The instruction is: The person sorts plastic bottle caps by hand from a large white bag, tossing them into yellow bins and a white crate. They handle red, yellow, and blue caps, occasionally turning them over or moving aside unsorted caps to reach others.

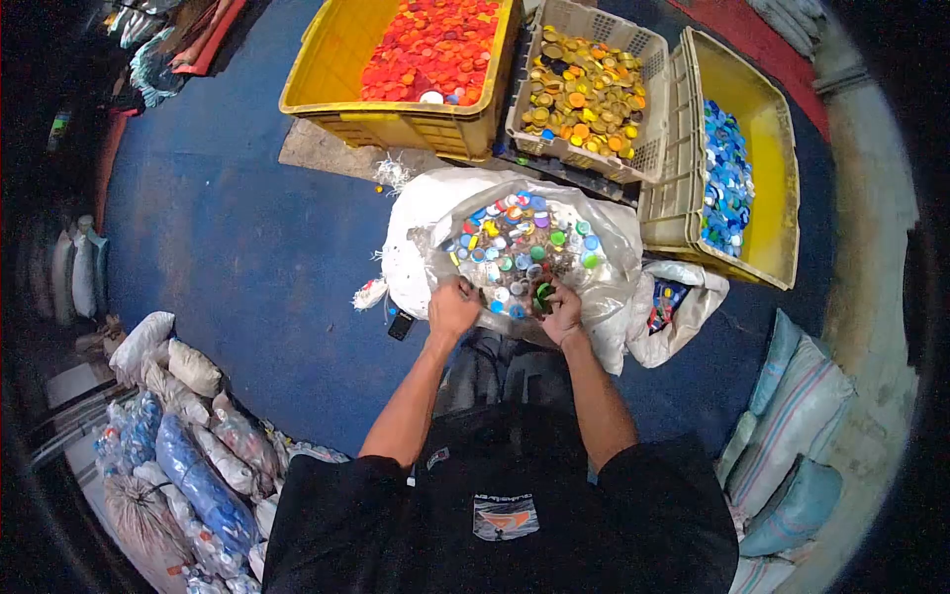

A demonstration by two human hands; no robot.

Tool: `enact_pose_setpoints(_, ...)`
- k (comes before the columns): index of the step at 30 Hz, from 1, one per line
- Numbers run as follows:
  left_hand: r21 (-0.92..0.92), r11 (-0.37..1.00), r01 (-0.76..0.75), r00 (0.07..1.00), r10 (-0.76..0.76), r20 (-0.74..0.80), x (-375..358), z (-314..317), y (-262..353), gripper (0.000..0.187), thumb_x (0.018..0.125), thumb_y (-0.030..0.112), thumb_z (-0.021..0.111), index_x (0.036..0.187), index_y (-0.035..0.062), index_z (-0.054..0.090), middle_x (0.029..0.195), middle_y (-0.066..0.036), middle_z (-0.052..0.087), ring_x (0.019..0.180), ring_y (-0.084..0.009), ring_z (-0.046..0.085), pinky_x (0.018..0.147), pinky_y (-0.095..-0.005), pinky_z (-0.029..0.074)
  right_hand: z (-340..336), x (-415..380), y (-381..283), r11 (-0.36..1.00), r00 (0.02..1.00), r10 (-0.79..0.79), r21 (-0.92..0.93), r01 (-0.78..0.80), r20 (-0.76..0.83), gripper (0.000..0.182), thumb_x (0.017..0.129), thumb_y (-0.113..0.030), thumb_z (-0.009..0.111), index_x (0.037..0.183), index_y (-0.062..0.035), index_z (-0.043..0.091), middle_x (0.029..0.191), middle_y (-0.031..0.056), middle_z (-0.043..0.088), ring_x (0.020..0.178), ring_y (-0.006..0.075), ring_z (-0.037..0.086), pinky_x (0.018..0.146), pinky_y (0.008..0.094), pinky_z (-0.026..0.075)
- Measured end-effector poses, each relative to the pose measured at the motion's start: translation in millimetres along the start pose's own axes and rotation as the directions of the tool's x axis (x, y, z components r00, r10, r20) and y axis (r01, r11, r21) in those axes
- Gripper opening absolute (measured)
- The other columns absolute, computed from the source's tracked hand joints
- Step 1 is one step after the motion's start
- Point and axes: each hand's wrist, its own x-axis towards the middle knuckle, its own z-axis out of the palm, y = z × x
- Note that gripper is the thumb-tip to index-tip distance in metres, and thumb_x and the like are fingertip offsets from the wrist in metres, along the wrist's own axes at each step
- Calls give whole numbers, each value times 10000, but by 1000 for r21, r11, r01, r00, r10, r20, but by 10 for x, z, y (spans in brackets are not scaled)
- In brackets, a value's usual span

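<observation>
A white sack [411, 238] lies in front of me with a clear plastic sheet [618, 238] spread over it, and mixed bottle caps [515, 238] in many colours lie on the sheet. At the near right edge of the caps, my right hand [562, 315] has its fingers curled around a green bottle cap [541, 295]. My left hand [454, 307] is at the near left edge of the caps, its fingers pinched together. I cannot tell what is in the left fingers. Blue and white caps lie between the two hands.
Beyond the sack stand a yellow crate [386, 121] of red caps, a pale crate [653, 84] of yellow caps and a yellowish crate [668, 198] of blue caps. Filled bags [203, 475] are heaped at left, sacks [792, 426] at right. A dark phone-like object [400, 327] lies left of me.
</observation>
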Motion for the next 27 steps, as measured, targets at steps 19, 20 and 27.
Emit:
enact_pose_setpoints(19, 485, 859, 163, 971, -226, 75, 71, 438, -49, 310, 775, 280, 673, 930, 12, 671, 892, -194, 681, 867, -353, 670, 739, -450, 539, -340, -277, 68, 982, 997, -74, -178, 67, -34, 321, 695, -135, 467, 974, -13, 569, 736, 94, 557, 690, 231, 558, 645, 359, 470)
enact_pose_setpoints(20, 461, 876, 146, 976, -204, 79, 68, 442, -53, 312, 778, 277, 668, 939, 10, 666, 898, -197, 679, 865, -356, 669, 735, -452, 536, -337, -280, 62, 981, 997, -72, -183, 65, -31, 321, 698, -133, 464, 976, -12, 568, 734, 97, 561, 686, 233, 559, 647, 359, 471)
enact_pose_setpoints(27, -236, 964, 124, 989, -99, 113, 143, 443, -8, 302, 829, 259, 624, 1027, 32, 612, 823, -111, 660, 675, -230, 620, 573, -345, 485, -278, -340, -63, 990, 997, -78, -115, 76, -12, 330, 713, -133, 472, 1007, -11, 557, 805, 117, 595, 727, 250, 584, 683, 368, 482)
